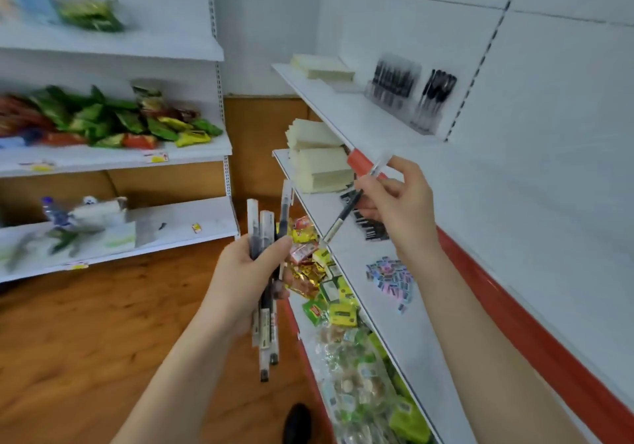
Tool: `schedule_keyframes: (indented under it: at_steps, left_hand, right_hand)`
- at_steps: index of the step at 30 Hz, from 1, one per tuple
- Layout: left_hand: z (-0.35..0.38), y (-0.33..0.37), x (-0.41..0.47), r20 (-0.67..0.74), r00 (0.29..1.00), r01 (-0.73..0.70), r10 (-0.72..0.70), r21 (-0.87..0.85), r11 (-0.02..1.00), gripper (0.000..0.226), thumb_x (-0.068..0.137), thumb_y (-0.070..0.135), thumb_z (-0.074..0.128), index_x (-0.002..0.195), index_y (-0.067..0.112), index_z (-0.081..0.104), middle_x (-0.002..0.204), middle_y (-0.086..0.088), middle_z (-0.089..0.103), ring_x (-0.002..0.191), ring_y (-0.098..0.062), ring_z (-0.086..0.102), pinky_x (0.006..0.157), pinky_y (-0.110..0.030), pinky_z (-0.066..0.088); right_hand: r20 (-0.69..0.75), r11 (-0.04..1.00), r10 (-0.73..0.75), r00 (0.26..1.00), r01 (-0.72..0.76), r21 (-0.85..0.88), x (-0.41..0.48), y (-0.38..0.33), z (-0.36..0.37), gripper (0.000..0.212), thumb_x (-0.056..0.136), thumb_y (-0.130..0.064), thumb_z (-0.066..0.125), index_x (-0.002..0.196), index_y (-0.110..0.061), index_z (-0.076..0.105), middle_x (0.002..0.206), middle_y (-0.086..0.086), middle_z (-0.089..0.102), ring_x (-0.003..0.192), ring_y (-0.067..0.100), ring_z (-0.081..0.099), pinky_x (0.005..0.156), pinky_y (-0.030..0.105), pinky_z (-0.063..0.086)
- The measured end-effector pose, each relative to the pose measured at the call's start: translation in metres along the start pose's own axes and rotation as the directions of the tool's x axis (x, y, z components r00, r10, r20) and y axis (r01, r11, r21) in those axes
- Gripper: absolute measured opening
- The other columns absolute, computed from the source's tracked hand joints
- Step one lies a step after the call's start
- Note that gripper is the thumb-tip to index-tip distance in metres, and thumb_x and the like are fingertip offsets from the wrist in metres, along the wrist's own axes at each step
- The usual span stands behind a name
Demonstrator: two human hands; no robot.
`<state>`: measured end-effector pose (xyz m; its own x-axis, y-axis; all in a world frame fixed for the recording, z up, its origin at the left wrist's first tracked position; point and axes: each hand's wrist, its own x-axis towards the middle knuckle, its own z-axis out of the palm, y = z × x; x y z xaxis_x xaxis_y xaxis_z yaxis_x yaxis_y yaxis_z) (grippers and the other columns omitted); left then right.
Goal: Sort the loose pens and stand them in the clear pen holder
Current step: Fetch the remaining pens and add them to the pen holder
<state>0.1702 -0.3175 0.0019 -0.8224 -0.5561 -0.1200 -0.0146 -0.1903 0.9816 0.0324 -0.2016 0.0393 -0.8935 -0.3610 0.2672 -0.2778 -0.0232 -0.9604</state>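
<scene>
The left hand (247,274) is closed around a bundle of clear-barrelled black gel pens (266,272), held roughly upright over the brown wooden floor (103,323), their ends sticking out above and below the fist. To its right and a little farther off, the right hand (399,196) pinches a single slim pen with a black grip and clear barrel (343,215), which slants down to the left, tip low, above the white middle shelf (394,306).

The clear plastic pen holder (394,81) stands on the white upper shelf (343,107), far right, against the back panel, already showing a row of black pens; a second clear holder of black pens (434,100) stands just beside it on the right. Both are well apart from the hands.

On the middle shelf, a loose heap of black pens (368,224) lies partly hidden behind the right hand, cream notepad stacks (319,162) sit farther back, and a scatter of small pastel erasers (391,279) lies nearer. Snack packets (319,272) crowd the lower shelf beneath.
</scene>
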Motion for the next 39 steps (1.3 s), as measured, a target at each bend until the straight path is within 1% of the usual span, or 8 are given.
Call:
schedule_keyframes:
  at_steps: [3, 9, 16, 20, 23, 29, 34, 39]
  left_hand:
    - [-0.02, 0.007, 0.051, -0.089, 0.996, -0.034, 0.031, -0.026, 0.999, 0.014, 0.089, 0.02, 0.057, 0.087, 0.006, 0.053, 0.059, -0.005, 0.051, 0.042, -0.01, 0.048, 0.04, -0.018, 0.044]
    - [-0.029, 0.039, 0.171, -0.155, 0.984, -0.088, 0.086, -0.003, 0.996, 0.014, 0.088, 0.022, 0.058, 0.086, 0.008, 0.057, 0.055, 0.001, 0.057, 0.047, -0.011, 0.051, 0.044, -0.02, 0.047]
    - [-0.025, 0.064, 0.278, -0.091, 0.989, -0.119, 0.117, -0.02, 0.993, 0.015, 0.088, 0.021, 0.057, 0.083, 0.007, 0.056, 0.052, 0.001, 0.055, 0.041, -0.006, 0.05, 0.04, -0.017, 0.044]
    - [-0.027, 0.072, 0.338, -0.007, 0.997, -0.084, 0.083, -0.06, 0.995, 0.017, 0.089, 0.021, 0.057, 0.081, 0.005, 0.054, 0.05, -0.002, 0.053, 0.04, -0.011, 0.047, 0.038, -0.018, 0.042]
    - [-0.026, 0.077, 0.39, 0.095, 0.993, -0.068, 0.075, -0.081, 0.994, 0.016, 0.088, 0.02, 0.058, 0.081, 0.006, 0.054, 0.055, -0.005, 0.054, 0.043, -0.012, 0.048, 0.039, -0.019, 0.043]
    - [-0.016, 0.093, 0.499, 0.355, 0.933, -0.033, 0.06, -0.081, 0.996, 0.01, 0.089, 0.014, 0.056, 0.086, 0.006, 0.052, 0.065, -0.006, 0.053, 0.043, -0.009, 0.048, 0.039, -0.019, 0.042]
    - [0.003, 0.102, 0.565, 0.527, 0.85, 0.032, 0.01, -0.069, 0.997, 0.01, 0.09, 0.013, 0.056, 0.085, 0.005, 0.053, 0.064, -0.007, 0.053, 0.041, -0.008, 0.047, 0.038, -0.017, 0.041]
    - [0.042, 0.102, 0.596, 0.644, 0.762, 0.136, -0.065, -0.06, 0.989, 0.006, 0.089, 0.012, 0.058, 0.084, 0.009, 0.055, 0.067, -0.005, 0.055, 0.043, -0.009, 0.05, 0.038, -0.017, 0.041]
  right_hand:
    - [0.037, 1.0, 0.017, 0.999, -0.016, -0.018, 0.064, 0.023, 0.039, 0.035, 0.086, -0.01, 0.061, 0.117, -0.012, 0.045, 0.085, 0.005, 0.068, 0.06, 0.007, 0.068, 0.058, 0.019, 0.053]
    - [-0.064, 0.998, 0.028, 0.998, -0.025, 0.049, 0.197, 0.038, 0.081, 0.025, 0.085, -0.006, 0.056, 0.102, -0.019, 0.045, 0.081, 0.006, 0.065, 0.06, 0.015, 0.067, 0.059, 0.023, 0.055]
    - [-0.157, 0.992, 0.047, 0.986, -0.026, 0.127, 0.299, 0.049, 0.095, 0.013, 0.089, -0.007, 0.049, 0.099, -0.015, 0.045, 0.083, 0.008, 0.065, 0.053, 0.012, 0.066, 0.05, 0.018, 0.05]
    - [-0.239, 0.996, 0.043, 0.97, -0.023, 0.085, 0.345, 0.065, 0.097, 0.012, 0.091, -0.013, 0.049, 0.091, -0.023, 0.043, 0.081, 0.0, 0.067, 0.057, 0.012, 0.067, 0.059, 0.022, 0.051]
    - [-0.333, 0.999, 0.029, 0.942, -0.019, 0.032, 0.375, 0.076, 0.094, 0.009, 0.093, -0.015, 0.049, 0.1, -0.016, 0.045, 0.08, -0.003, 0.065, 0.056, 0.011, 0.066, 0.061, 0.024, 0.053]
    - [-0.538, 0.994, 0.026, 0.842, -0.08, -0.077, 0.421, 0.098, 0.085, 0.015, 0.093, -0.018, 0.052, 0.106, -0.016, 0.045, 0.087, -0.005, 0.062, 0.056, 0.007, 0.067, 0.066, 0.024, 0.056]
    - [-0.727, 0.975, -0.036, 0.686, -0.137, -0.176, 0.432, 0.104, 0.065, 0.014, 0.093, -0.019, 0.053, 0.103, -0.016, 0.043, 0.087, 0.002, 0.064, 0.052, 0.003, 0.066, 0.061, 0.023, 0.056]
    - [-0.82, 0.944, -0.169, 0.547, -0.15, -0.295, 0.444, 0.093, 0.031, 0.01, 0.092, -0.016, 0.054, 0.094, -0.017, 0.044, 0.077, 0.006, 0.064, 0.052, 0.006, 0.065, 0.064, 0.034, 0.055]
